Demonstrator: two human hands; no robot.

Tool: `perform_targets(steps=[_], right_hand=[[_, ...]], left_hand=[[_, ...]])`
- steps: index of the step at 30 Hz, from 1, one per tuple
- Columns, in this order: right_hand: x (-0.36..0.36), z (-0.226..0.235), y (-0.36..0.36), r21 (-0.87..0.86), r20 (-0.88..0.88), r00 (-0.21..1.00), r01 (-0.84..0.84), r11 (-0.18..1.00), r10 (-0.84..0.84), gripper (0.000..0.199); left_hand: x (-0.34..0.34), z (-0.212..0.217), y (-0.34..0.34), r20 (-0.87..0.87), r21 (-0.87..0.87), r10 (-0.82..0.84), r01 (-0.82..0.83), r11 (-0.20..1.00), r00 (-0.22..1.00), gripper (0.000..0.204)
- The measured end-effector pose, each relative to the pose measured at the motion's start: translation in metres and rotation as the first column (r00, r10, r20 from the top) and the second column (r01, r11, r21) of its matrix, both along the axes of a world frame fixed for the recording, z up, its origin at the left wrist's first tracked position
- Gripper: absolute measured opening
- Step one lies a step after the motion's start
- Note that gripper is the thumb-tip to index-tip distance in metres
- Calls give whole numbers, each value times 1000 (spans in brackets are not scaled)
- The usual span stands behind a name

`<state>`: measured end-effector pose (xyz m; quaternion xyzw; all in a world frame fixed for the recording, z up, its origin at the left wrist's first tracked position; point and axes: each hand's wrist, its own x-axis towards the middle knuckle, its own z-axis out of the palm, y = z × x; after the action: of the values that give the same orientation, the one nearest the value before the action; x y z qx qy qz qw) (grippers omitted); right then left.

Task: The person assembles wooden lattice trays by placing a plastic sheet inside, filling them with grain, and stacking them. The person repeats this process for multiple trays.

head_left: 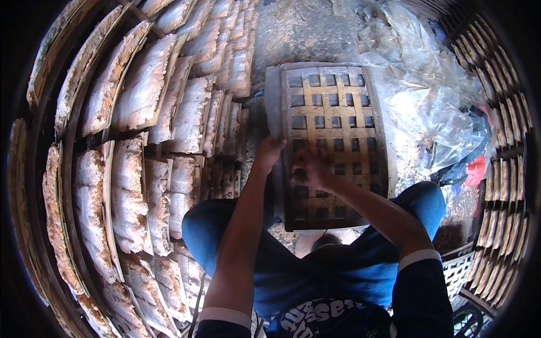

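A wooden lattice tray with square openings lies on the ground in front of my knees. My left hand grips its left edge, fingers curled over the frame. My right hand rests on the lattice bars near the tray's lower middle, fingers bent and blurred; whether it holds anything is unclear. My blue-trousered knees flank the tray's near end.
Many trays covered with pale, orange-tinged sheets lean in overlapping rows at the left. Crumpled clear plastic sheeting lies at the upper right, with a red object beside it. Stacked empty lattice trays line the right. A white basket sits at the lower right.
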<state>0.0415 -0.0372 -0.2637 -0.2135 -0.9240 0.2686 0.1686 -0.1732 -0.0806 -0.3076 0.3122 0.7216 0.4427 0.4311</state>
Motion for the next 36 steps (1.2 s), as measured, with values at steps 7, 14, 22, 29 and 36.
perform_targets(steps=[7, 14, 22, 29, 36], right_hand=[[5, 24, 25, -142, 21, 999, 39, 989, -36, 15], [113, 118, 144, -816, -407, 784, -83, 572, -468, 11], [346, 179, 192, 297, 93, -22, 955, 7, -995, 53], [208, 128, 133, 351, -230, 772, 634, 689, -593, 22], [20, 57, 38, 121, -29, 993, 113, 986, -110, 28]], left_hand=[[15, 48, 6, -167, -154, -24, -2, 988, 986, 44], [-27, 75, 24, -738, -115, 18, -153, 982, 674, 44], [26, 323, 17, -608, 100, -60, 151, 983, 791, 40], [19, 307, -2, -641, 134, -26, 145, 980, 767, 34], [8, 287, 28, -709, -120, -182, 138, 983, 681, 36]])
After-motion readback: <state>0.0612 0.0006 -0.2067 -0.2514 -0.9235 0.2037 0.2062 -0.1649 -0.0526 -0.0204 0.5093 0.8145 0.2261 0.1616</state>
